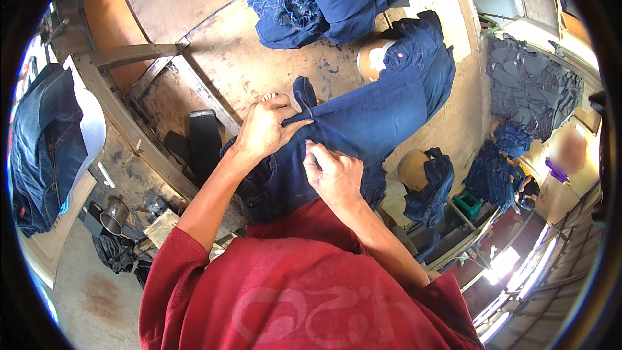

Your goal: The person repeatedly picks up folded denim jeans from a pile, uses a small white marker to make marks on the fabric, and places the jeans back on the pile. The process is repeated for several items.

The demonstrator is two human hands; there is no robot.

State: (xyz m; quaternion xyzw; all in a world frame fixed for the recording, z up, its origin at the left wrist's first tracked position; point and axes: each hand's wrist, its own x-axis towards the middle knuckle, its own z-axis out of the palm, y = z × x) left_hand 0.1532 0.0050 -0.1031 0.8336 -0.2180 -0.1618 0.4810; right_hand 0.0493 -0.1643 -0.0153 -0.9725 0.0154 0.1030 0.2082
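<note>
A pair of dark blue jeans point(382, 110) lies across my lap and stretches away to the far right. My left hand point(264, 128) is closed in a pinch on the denim, lifting a small fold between thumb and fingers. Close beside it, over the same cloth, my right hand point(338, 175) is closed with thumb and forefinger together. Whatever is between those fingertips, if anything, is too small to make out. A narrow stitched piece of denim point(304, 93) sticks up just beyond the left fingertips.
A heap of blue jeans point(337, 0) sits at the far side. More denim point(435, 188) hangs over a tan rounded form point(413, 170) at right. Dark garments point(531, 84) are piled farther right. Jeans point(45, 149) drape at the left. A metal mug point(115, 215) stands lower left.
</note>
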